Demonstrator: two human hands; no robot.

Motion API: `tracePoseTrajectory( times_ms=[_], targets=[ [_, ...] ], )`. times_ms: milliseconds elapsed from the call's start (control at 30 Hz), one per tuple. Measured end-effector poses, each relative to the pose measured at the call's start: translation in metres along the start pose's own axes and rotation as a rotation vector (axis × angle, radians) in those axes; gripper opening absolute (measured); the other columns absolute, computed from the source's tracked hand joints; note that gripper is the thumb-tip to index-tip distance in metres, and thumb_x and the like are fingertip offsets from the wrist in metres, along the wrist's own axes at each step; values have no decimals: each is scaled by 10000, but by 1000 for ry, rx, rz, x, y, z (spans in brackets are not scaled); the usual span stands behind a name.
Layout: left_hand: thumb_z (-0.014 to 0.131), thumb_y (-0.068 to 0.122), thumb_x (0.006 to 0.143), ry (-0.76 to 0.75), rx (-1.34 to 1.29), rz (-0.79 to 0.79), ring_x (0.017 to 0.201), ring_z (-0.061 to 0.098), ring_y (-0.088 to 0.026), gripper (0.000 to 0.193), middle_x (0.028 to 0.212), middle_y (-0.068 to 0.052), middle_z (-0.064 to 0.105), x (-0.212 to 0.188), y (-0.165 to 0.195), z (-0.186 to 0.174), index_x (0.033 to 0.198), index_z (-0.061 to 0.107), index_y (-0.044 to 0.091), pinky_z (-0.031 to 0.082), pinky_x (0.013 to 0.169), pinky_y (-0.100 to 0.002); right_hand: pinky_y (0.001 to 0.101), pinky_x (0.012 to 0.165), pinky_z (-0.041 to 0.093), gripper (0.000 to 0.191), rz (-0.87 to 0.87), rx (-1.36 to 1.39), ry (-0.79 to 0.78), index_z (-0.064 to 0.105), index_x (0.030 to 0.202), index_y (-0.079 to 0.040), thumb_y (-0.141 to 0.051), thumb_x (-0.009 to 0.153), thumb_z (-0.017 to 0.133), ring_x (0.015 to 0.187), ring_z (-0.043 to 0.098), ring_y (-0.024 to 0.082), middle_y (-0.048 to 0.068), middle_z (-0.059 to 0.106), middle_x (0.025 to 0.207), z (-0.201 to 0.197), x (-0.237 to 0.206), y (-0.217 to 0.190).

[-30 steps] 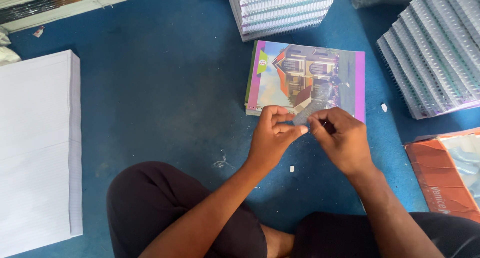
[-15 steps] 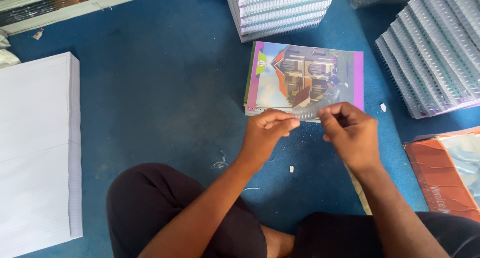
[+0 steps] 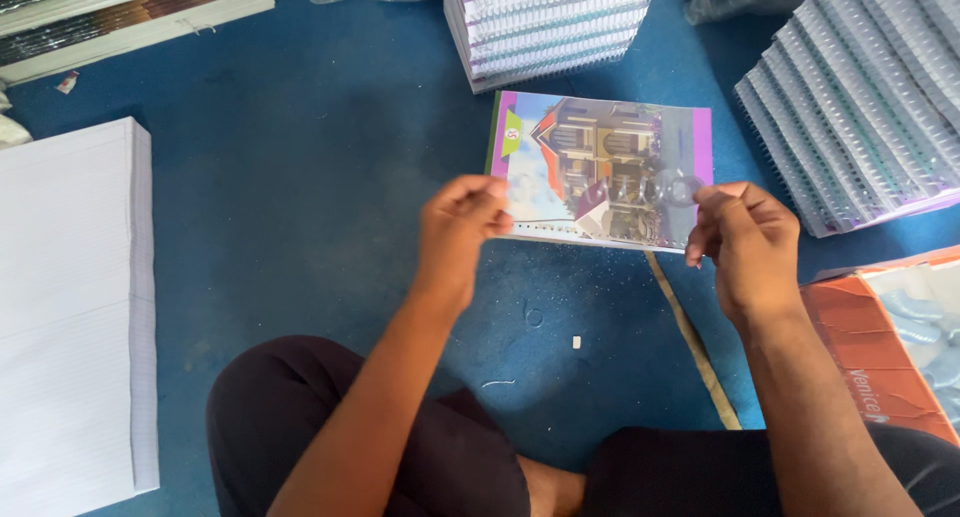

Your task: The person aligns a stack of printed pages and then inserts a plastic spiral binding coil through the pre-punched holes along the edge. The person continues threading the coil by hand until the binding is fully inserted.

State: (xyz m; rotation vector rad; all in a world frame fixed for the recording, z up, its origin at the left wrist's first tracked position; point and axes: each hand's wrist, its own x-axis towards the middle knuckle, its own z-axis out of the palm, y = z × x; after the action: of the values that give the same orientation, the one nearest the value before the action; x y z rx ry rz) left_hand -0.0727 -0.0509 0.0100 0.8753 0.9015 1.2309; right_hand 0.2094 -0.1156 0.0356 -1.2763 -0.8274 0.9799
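Observation:
A booklet (image 3: pixel 600 162) with a colourful house picture and purple side strips lies over the blue floor (image 3: pixel 300 177), with a row of punched holes along its near edge. My left hand (image 3: pixel 458 232) pinches its near left corner. My right hand (image 3: pixel 745 242) pinches the near right corner, where a clear film seems to cover the picture. The near edge looks slightly raised.
A tall stack of white paper (image 3: pixel 70 307) stands at the left. Stacks of spiral-bound booklets sit at the top centre (image 3: pixel 550 22) and at the right (image 3: pixel 865 97). An orange carton (image 3: pixel 890 337) is at the right, a tan strip (image 3: pixel 695 342) beside my knee.
My hands were together at the middle of the booklet's near edge. They have slid apart to its two near corners, and the booklet now sits a little nearer to me.

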Motion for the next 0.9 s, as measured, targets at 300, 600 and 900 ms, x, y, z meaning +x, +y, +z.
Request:
tracePoseTrajectory(
  times_ms=[300,600,900],
  targets=[
    [660,100,956,364,-211,-109,689,601,-110,84,812,-22,652,20,12,-48,992,693,32,569,724,-320,325,504,417,114,104,239,144,636,892,-30,-114,969,628,551,504,146,36,548,773,-13,14,6],
    [623,120,989,612,-481,-272,609,536,-82,84,785,7,609,32,27,-77,945,664,61,528,815,-341,320,532,400,99,129,305,206,634,917,-25,-107,969,651,570,495,137,31,526,756,-27,20,8],
    [567,116,1016,722,-649,-248,594,515,-60,142,788,2,615,31,55,-97,950,665,36,494,850,-330,311,539,387,113,146,306,239,615,907,-27,-113,971,647,578,477,124,25,518,749,-27,20,5]
  ],
)
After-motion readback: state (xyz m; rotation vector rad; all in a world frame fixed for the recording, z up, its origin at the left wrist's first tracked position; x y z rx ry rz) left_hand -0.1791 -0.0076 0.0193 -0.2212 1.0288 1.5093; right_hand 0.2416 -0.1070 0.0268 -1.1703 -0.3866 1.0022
